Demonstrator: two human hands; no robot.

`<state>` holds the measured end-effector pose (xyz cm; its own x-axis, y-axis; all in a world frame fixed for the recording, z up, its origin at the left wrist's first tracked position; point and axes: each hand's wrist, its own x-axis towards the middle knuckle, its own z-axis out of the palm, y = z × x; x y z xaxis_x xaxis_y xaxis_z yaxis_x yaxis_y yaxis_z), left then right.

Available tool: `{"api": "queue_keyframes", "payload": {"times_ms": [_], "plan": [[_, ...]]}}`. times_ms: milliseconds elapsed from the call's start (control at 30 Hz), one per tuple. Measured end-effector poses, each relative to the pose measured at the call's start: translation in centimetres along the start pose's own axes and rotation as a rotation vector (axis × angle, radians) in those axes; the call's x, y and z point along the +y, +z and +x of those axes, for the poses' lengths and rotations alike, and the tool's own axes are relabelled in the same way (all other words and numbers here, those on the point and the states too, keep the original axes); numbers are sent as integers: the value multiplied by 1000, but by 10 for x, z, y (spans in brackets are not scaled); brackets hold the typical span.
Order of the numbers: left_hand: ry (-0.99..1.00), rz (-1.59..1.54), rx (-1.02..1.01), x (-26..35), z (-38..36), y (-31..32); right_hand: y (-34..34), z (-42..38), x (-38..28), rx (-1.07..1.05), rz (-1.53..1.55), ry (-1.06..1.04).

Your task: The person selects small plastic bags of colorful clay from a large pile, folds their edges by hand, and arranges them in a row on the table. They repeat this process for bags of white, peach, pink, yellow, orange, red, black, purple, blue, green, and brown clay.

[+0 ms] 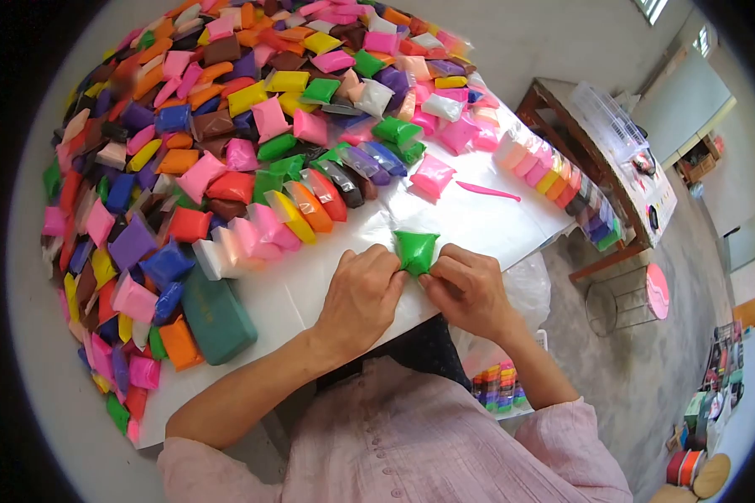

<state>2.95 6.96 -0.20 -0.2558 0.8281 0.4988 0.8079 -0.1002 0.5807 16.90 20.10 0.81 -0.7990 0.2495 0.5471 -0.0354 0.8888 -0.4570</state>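
A green packet (pixel 416 251) in clear wrap is held over the white table near its front edge. My left hand (pixel 362 289) pinches its lower left corner, and my right hand (pixel 470 289) pinches the lower right one. Fingers of both hands are closed on the wrap. Just beyond, a pink packet (pixel 433 176) lies flat beside a thin pink tool (pixel 488 192). To the left of these, a row of packets in several colours, including an orange packet (pixel 309 207), leans across the table.
A large pile of coloured packets (pixel 218 50) covers the far and left table (pixel 298 289). A dark green box (pixel 216 317) sits at the left front. Another packet row (pixel 554 176) lines the right edge. Beyond stand a wooden table (pixel 637 197) and a pink-topped wire stool (pixel 656 292).
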Motion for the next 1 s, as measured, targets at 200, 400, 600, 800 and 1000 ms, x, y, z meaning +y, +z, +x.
{"api": "queue_keyframes", "payload": {"times_ms": [200,400,600,800,1000], "plan": [[44,99,-18,3,0,-1,9,0,1,94,-16,-33],[73,178,0,6,-2,2,11,-3,-2,137,-127,-64],[103,114,14,6,-2,-2,-5,-15,-2,55,-266,-68],[83,180,39,9,-4,0,-1,2,6,-133,-205,-213],[-1,197,86,12,-7,-2,3,2,13,-230,-162,-237]]}}
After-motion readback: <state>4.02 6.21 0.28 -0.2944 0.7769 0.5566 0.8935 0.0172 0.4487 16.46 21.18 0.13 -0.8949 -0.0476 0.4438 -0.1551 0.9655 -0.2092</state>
